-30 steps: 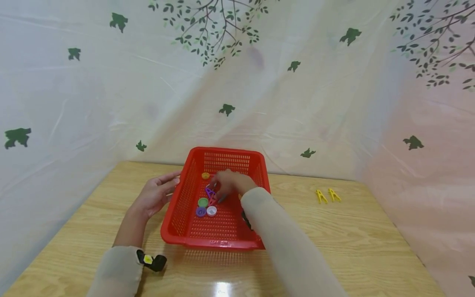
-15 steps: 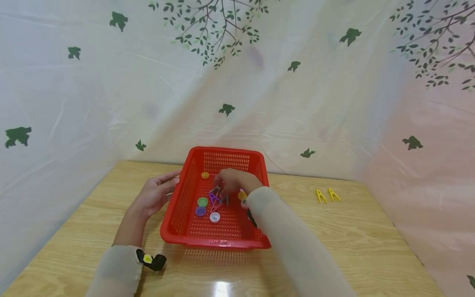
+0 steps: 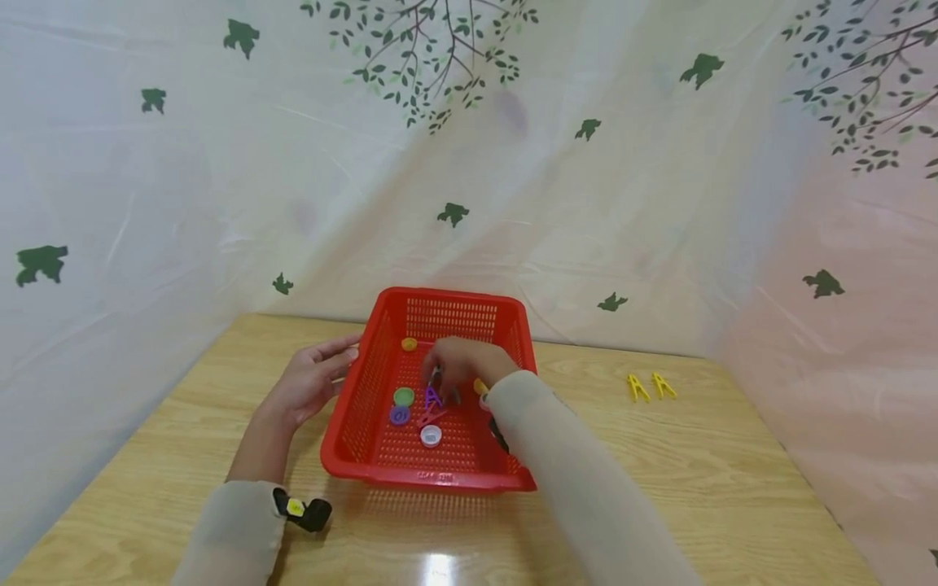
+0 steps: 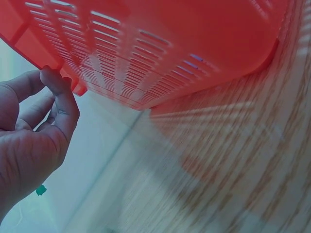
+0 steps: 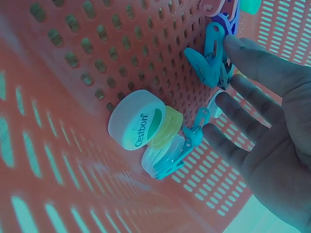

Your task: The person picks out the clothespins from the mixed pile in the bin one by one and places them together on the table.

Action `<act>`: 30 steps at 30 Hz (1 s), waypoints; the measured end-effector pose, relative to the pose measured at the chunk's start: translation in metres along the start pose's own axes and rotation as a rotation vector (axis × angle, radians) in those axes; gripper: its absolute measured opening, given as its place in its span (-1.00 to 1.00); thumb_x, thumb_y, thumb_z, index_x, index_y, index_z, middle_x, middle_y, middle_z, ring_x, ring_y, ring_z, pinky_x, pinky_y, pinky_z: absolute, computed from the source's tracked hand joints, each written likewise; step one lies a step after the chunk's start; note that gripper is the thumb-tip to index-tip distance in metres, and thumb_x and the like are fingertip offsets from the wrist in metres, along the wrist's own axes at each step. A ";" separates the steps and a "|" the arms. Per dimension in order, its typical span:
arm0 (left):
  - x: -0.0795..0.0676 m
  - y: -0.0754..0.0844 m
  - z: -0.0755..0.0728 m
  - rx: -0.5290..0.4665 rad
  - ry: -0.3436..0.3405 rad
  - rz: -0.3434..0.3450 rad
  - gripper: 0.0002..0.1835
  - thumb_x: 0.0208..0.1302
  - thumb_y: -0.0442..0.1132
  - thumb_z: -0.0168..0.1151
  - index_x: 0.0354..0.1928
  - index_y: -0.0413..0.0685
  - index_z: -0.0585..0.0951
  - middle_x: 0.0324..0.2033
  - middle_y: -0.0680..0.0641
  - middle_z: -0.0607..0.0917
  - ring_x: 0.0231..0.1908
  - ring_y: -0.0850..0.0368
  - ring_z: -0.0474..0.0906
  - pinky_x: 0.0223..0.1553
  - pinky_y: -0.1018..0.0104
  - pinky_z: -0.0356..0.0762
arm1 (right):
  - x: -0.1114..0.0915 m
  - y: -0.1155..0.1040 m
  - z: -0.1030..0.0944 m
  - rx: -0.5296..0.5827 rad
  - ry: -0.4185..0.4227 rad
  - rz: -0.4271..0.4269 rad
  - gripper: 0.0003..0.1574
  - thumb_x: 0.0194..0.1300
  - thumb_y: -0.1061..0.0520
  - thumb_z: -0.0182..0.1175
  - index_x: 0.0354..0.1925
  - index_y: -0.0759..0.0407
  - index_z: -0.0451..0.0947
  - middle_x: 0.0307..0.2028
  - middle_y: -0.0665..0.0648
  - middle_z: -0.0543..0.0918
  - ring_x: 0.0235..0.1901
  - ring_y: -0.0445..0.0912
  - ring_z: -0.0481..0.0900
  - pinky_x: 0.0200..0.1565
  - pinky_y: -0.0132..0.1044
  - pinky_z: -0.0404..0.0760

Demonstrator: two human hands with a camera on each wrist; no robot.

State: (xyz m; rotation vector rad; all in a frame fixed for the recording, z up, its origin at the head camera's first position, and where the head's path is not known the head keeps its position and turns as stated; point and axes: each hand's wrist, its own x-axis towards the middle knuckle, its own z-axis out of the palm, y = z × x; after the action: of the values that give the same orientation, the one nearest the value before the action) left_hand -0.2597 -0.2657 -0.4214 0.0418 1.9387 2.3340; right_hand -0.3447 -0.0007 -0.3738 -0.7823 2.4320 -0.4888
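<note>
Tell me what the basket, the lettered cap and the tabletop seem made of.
Basket: apparently plastic, glossy, with moulded slots. Lettered cap: probably plastic, satin-looking, its smooth face printed. Tabletop: wood or wood-look laminate, shiny; grain shows and light reflects.

Back wall [image 3: 330,220] = pale, crinkly sheeting w/ soft creases running diag.; faint purple smudge [image 3: 510,114] upper mid; left wall [image 3: 81,187] same stuff, cooler, bluish-grey; right wall [image 3: 872,366] warmer, pinkish; leafy branch print [image 3: 454,37] at top ctr., second branch print [image 3: 883,73] top R; dk. green leaf shapes [image 3: 453,214] dotted approx. evenly over back & sides; table [image 3: 696,464] lt. wood, grain running mostly L–R, far edge up close to back wall; bright white reflection [image 3: 439,567] on near edge, bottom ctr.; lighting otherwise soft & even; L wrist view has a cooler, greenish tint, w/ table grain showing as brown streaks
</note>
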 end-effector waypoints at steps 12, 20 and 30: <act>0.000 0.001 0.001 -0.007 -0.004 0.001 -0.45 0.51 -0.15 0.21 0.45 -0.17 0.41 0.07 0.00 0.72 -0.03 0.09 0.72 0.03 0.14 0.70 | -0.002 -0.004 -0.003 -0.076 -0.016 -0.115 -0.66 0.25 0.21 0.46 -0.01 -0.03 0.74 -0.12 0.04 0.75 -0.24 -0.07 0.75 -0.15 -0.18 0.78; -0.001 0.002 0.001 -0.014 0.002 -0.002 -0.43 0.49 -0.14 0.24 0.45 -0.16 0.42 0.11 -0.03 0.70 0.00 0.07 0.71 0.04 0.13 0.70 | 0.000 -0.009 0.003 -0.106 -0.046 -0.096 -0.75 0.26 0.22 0.45 -0.10 -0.02 0.79 -0.19 0.02 0.75 -0.25 -0.05 0.76 -0.19 -0.24 0.77; 0.001 0.001 0.000 -0.016 0.008 -0.008 -0.40 0.47 -0.12 0.27 0.45 -0.16 0.42 0.12 -0.03 0.70 0.00 0.09 0.71 0.05 0.14 0.69 | 0.003 -0.008 0.005 -0.096 -0.040 -0.043 -0.81 0.31 0.16 0.42 -0.11 -0.06 0.80 -0.26 -0.02 0.75 -0.30 -0.06 0.75 -0.23 -0.23 0.77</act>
State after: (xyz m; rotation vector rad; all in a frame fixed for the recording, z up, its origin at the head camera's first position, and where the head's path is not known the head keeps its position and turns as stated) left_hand -0.2606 -0.2657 -0.4200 0.0232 1.9202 2.3476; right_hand -0.3404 -0.0093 -0.3755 -0.8772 2.4210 -0.3712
